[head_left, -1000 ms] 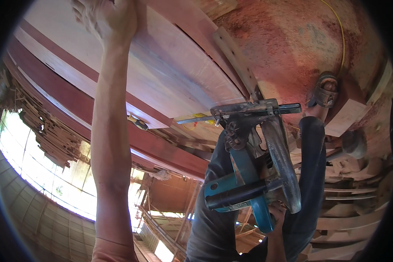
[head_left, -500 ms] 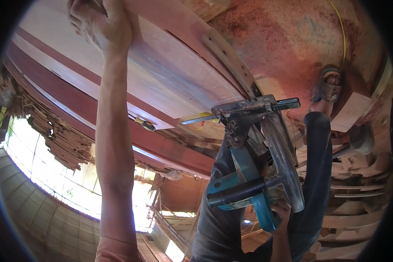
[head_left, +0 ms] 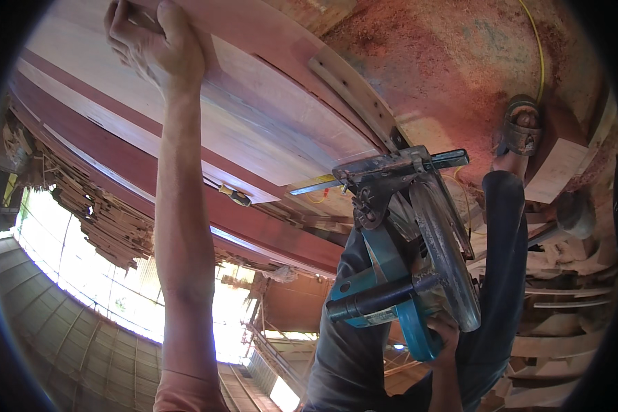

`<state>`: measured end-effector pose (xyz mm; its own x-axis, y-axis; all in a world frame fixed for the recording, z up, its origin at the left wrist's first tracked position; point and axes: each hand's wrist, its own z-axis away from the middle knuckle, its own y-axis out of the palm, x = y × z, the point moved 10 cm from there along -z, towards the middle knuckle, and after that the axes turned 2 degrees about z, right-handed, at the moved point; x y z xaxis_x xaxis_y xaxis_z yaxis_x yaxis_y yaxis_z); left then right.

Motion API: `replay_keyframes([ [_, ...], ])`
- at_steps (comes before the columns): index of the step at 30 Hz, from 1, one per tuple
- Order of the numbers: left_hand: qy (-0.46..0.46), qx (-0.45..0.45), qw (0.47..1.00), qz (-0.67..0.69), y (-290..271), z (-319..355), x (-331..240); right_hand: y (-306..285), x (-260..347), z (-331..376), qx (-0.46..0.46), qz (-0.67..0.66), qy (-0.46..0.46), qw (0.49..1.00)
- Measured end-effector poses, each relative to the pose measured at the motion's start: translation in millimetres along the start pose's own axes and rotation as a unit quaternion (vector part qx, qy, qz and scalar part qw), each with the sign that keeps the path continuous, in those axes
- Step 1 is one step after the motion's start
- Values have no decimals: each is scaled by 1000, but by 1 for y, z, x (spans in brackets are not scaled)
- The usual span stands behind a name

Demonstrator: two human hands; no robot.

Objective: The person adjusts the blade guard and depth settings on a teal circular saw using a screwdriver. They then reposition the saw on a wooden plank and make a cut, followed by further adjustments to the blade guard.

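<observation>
Looking heavy and rigid, the power tool (head_left: 391,262) suits a handle (head_left: 412,331) grip — right hand (head_left: 446,336) curled round it; left hand (head_left: 156,51) half-open against planks (head_left: 274,113) beyond the tool.

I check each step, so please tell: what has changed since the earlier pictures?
In the picture, the left hand sits lower, more fully in view; the strip has shifted left at its upper end. The view also moved. Nothing was visibly taken or released: the right hand still holds the saw, and the foot stays beside the block.
</observation>
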<state>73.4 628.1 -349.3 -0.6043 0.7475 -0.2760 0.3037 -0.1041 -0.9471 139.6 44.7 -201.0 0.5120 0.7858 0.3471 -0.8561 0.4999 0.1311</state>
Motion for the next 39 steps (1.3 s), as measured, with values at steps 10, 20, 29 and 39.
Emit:
replay_keyframes([
  [10,1,6,1000,-1,1,0,0,-1,-8,3,-9,-6,11,1000],
  [20,-1,10,1000,-14,1,-2,0,-1,-10,3,-7,-4,-15,1000],
  [29,-17,1,1000,10,2,0,0,-1,-12,4,0,-4,1,1000],
  [39,6,-14,1000,-14,1,2,-2,-3,-12,-1,16,21,-1,1000],
])
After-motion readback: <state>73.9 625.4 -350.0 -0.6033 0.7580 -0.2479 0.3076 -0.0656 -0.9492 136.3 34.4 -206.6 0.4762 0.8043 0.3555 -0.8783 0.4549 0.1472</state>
